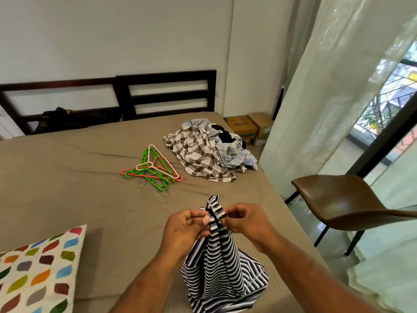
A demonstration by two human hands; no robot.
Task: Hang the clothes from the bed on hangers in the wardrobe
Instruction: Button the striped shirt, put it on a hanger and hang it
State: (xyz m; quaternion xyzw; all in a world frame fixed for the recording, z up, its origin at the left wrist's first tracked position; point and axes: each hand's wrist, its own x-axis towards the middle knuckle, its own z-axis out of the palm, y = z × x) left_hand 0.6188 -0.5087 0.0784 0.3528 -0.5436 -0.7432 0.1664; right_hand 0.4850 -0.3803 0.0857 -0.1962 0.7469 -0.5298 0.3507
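Clearly soft and limp, the striped garment point(222, 265) hangs over the bed's point(90, 177) 5 o'clock corner, both hands' fingers point(198, 214) pinching its top edge, likely best retaken at the shoulders.

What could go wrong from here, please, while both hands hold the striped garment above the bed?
Both the left hand and right hand pinch only a small bunch of the black-and-white striped garment, so it might slip. The green, pink and orange plastic hangers lie interlocked in a heap; pulling one could drag others. The heap of checked and denim clothes sits near the right edge of the brown-sheeted bed and may slide off.
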